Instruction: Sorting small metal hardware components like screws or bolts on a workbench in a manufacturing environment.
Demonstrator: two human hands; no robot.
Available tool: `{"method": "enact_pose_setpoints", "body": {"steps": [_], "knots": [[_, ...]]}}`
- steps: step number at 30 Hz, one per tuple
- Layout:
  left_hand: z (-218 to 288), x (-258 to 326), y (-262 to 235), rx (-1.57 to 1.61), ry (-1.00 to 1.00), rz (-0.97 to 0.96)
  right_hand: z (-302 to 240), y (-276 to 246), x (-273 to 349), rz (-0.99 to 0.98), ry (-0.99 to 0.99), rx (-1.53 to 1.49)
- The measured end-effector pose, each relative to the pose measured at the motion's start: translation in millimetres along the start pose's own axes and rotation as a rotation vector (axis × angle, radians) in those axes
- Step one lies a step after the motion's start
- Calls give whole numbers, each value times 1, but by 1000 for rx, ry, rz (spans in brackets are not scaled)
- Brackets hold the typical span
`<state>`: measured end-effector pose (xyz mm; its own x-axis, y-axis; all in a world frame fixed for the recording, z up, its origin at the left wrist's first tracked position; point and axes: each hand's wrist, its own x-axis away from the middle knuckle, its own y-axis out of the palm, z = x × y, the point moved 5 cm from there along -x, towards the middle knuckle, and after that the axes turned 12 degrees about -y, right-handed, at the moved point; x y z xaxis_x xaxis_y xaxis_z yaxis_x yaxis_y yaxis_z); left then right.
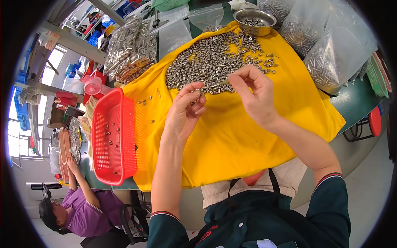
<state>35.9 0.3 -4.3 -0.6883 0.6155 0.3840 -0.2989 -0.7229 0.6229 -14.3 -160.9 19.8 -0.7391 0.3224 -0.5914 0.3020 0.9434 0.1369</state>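
My left hand [186,108] is closed, pinching a small metal part [200,90] between thumb and fingertips. Some of that part is hidden by the fingers. My right hand [257,93] pinches a thin metal rod-like tool [216,86], whose tip points at the part in the left hand; I cannot tell whether they touch. Both hands hover over the near edge of a spread heap of small silvery cylindrical metal pieces [202,58] on a yellow cloth [231,144].
A red plastic basket [129,155] with a few pieces stands at the left. A steel bowl [273,20] of small parts sits behind the heap. Clear bags of metal parts [326,62] stand at the right, more bagged parts [128,45] back left. Another person [89,213] works further left.
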Motion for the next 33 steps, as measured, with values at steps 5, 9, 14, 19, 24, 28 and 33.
{"method": "enact_pose_setpoints", "body": {"steps": [5, 9, 14, 19, 24, 28, 33], "knots": [[-3, 2, 6, -93, -52, -38, -5, 6, 1, -124, -80, 74], [-5, 1, 7, -92, -87, -99, -6, 8, 0, -98, -161, 100], [-7, 0, 6, -76, -85, -156, -6, 9, 1, -110, -156, 98], [-8, -1, 5, -54, -84, -179, -7, 11, 1, -118, -182, 116], [-9, -3, 4, -40, -83, -194, -6, 11, 2, -124, -183, 132], [-9, -3, 2, -57, -70, -157, -1, 12, 4, -129, -164, 120], [0, -5, -5, -18, -6, -69, 6, 1, 0, 66, 12, -23]]}}
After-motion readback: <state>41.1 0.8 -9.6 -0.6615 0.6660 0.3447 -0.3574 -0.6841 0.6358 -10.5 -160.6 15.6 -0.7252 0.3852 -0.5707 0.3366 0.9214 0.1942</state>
